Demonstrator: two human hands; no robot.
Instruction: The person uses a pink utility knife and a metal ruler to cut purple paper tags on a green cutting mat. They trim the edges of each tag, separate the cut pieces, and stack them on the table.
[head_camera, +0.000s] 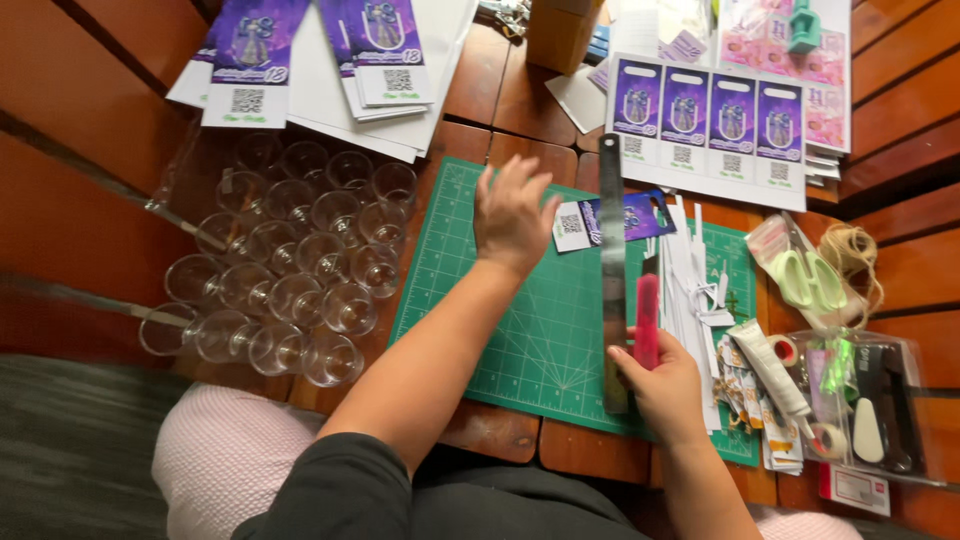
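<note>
Pink cutter (647, 320) in right hand (665, 385); left hand (512, 215) over green mat (480, 300).

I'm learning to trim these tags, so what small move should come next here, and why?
Probably press the left hand down on the metal ruler. The right hand already holds the pink knife beside it, but the left hand hovers over the green mat, leaving the ruler loose on the purple tag.

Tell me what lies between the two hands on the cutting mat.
Head view: a metal ruler stands lengthwise between left hand and right hand, over green mat.
</note>
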